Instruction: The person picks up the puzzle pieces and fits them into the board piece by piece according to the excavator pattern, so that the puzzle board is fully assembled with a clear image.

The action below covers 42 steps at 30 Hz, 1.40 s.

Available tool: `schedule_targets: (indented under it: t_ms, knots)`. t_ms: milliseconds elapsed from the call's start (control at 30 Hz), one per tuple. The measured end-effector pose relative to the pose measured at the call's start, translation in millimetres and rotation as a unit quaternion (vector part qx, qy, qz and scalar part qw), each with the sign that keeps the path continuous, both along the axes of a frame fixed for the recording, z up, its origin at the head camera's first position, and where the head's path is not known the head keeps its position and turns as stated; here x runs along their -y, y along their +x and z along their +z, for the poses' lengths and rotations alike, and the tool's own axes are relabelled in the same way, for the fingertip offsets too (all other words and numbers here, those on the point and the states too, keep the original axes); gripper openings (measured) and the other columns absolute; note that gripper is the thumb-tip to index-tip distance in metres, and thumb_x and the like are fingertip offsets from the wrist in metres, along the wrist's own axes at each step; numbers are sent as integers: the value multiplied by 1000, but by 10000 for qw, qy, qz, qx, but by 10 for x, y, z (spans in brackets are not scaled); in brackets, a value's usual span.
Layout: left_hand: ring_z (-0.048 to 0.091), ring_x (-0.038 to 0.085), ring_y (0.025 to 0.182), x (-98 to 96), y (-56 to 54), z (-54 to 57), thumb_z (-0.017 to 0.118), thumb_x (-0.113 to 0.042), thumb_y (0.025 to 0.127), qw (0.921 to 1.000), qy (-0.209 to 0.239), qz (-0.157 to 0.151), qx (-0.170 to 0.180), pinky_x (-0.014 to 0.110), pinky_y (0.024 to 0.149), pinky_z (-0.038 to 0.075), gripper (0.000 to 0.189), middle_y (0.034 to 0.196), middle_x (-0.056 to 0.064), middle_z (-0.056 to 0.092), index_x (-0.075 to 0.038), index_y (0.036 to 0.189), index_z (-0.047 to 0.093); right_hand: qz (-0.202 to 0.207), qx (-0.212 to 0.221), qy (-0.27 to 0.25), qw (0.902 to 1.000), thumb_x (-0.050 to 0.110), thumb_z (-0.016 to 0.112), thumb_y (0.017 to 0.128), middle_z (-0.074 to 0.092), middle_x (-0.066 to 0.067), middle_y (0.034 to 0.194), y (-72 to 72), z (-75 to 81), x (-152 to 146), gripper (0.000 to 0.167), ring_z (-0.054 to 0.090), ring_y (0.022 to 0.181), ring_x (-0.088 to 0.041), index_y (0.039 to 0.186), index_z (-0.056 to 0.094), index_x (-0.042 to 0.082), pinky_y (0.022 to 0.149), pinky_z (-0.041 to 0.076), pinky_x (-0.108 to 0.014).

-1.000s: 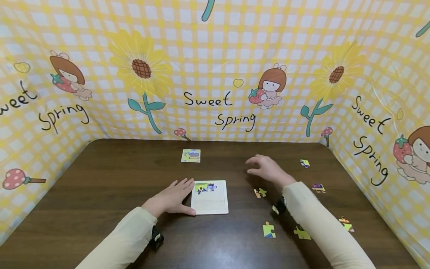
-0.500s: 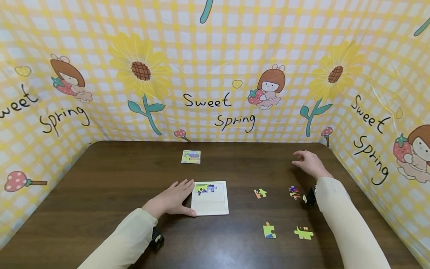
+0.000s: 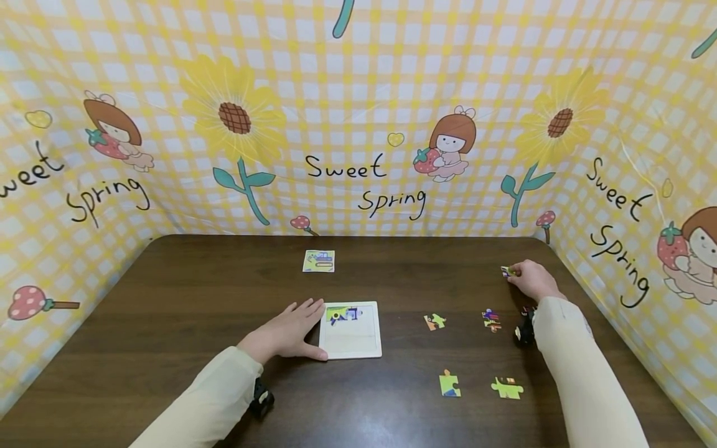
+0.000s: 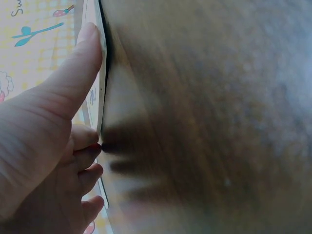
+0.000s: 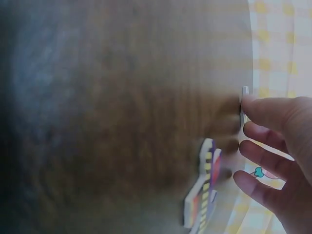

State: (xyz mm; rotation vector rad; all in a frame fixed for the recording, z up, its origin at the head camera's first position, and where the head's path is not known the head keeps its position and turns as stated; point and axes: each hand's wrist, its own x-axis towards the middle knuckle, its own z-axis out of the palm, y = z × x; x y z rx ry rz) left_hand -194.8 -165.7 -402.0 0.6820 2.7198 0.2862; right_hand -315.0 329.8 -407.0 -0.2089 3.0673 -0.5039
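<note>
My left hand (image 3: 288,330) lies with fingers spread along the left edge of a white puzzle tray (image 3: 351,342), the thumb at its near corner. Inside the tray's upper left sit joined green and purple puzzle pieces (image 3: 344,313). At the back right, my right hand (image 3: 534,279) pinches a small puzzle piece (image 3: 506,271) between thumb and fingers. In the right wrist view the piece shows as a thin edge (image 5: 245,90) by the thumb. A purple and yellow-striped puzzle piece (image 5: 207,183) lies nearer on the table.
Loose puzzle pieces lie right of the tray: an orange-green piece (image 3: 434,322), a purple-striped piece (image 3: 491,320), a green-blue piece (image 3: 449,384) and a green piece (image 3: 507,388). A picture card (image 3: 318,261) lies behind the tray. A checked cloth (image 3: 347,81) encloses the table.
My right hand has moved right from beside the tray to the back-right puzzle piece and lowered onto it. The purple-striped piece came into view as the arm passed. My left hand stays put.
</note>
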Motion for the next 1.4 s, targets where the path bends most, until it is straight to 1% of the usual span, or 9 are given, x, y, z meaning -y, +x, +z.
schedule_targets:
  t_ms: [133, 267, 433, 633, 767, 967, 1133, 1233, 1400]
  knots:
    - [14, 33, 136, 7, -2, -7, 63, -59, 76, 10000, -3, -8, -25, 51, 106, 12, 98, 148, 17, 21, 4, 142, 27, 53, -68, 75, 9999, 13, 60, 89, 55, -28, 107, 1, -9, 4, 30, 53, 97, -43, 110, 61, -8, 76, 43, -55]
    - [14, 33, 136, 15, -5, -18, 63, -60, 76, 10000, 9, -20, -42, 51, 106, 12, 99, 148, 17, 21, 4, 142, 27, 59, -72, 66, 9999, 15, 60, 89, 54, -30, 112, 0, -18, -13, 30, 50, 100, -47, 110, 61, -7, 76, 41, -57]
    - [14, 33, 136, 21, -6, -28, 62, -60, 76, 10000, -1, -5, -26, 51, 106, 11, 99, 149, 17, 20, 3, 143, 26, 77, -1, -31, 10000, 17, 61, 89, 56, -30, 111, 9, -18, -8, 32, 51, 99, -46, 111, 60, -7, 77, 41, -57]
    - [13, 33, 136, 22, 4, -28, 63, -60, 76, 10000, 9, 10, -1, 51, 106, 11, 99, 149, 17, 20, 3, 143, 26, 227, -102, -227, 9994, 14, 61, 88, 56, -30, 109, 17, -31, 23, 34, 52, 100, -44, 113, 57, -10, 81, 40, -55]
    - [13, 32, 136, 23, 9, -29, 63, -60, 76, 10000, 13, 40, 13, 50, 106, 11, 99, 149, 16, 20, 3, 143, 26, 360, -210, -297, 9987, 13, 62, 88, 55, -31, 109, 23, -10, 81, 38, 52, 99, -44, 115, 55, -12, 81, 41, -55]
    - [14, 33, 136, 22, 7, -28, 63, -59, 76, 10000, 24, 35, -4, 50, 106, 11, 99, 149, 17, 20, 3, 143, 26, 654, -383, -555, 9956, 11, 63, 87, 52, -32, 112, 39, 63, 283, 42, 51, 99, -44, 118, 52, -15, 81, 41, -54]
    - [14, 32, 136, 14, -1, -22, 63, -59, 76, 10000, 1, 48, 3, 51, 106, 11, 99, 149, 17, 20, 3, 143, 25, 992, -630, -855, 9894, 9, 66, 85, 52, -28, 109, 60, 82, 506, 41, 51, 99, -42, 116, 54, -15, 82, 41, -52]
    - [14, 32, 136, 11, -5, -24, 63, -60, 76, 10000, -8, 50, -3, 51, 106, 11, 99, 149, 16, 20, 2, 143, 25, 1209, -737, -934, 9855, 9, 67, 84, 53, -25, 107, 105, 117, 669, 39, 51, 99, -40, 114, 56, -13, 82, 41, -51]
    - [14, 32, 136, 8, -8, -26, 62, -61, 76, 10000, -28, 21, -32, 50, 106, 11, 99, 149, 16, 20, 2, 143, 25, 1567, -724, -1058, 9793, 10, 68, 84, 53, -18, 105, 211, 171, 965, 36, 51, 99, -37, 112, 58, -10, 83, 42, -50]
